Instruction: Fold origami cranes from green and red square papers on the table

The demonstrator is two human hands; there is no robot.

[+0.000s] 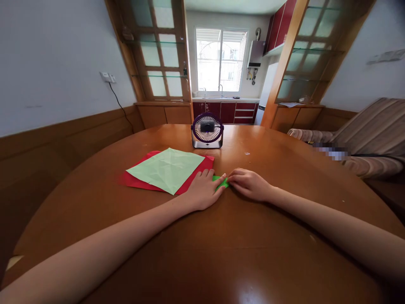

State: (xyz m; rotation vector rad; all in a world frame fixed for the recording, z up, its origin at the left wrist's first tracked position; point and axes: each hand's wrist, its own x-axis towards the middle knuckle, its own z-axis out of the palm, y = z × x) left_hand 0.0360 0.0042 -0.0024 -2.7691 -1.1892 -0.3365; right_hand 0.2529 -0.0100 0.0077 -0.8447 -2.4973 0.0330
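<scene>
Both hands press a small green paper (222,182) flat on the bench (221,253): left hand (204,190) lies flat on it, right hand (248,183) pinches its right end, seemingly mid-crease; next calls for firm pressing along the fold

Bright window (220,60) backlight, warped edges

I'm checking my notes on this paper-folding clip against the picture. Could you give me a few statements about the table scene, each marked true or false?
1. Both hands touch the small green paper. True.
2. The left hand lies flat on it. True.
3. The right hand is raised off the table. False: it rests low, fingertips on the paper.
4. The pale green sheet lies under the red sheet. False: it lies on top.
5. The fan stands beyond the sheets. True.
</scene>
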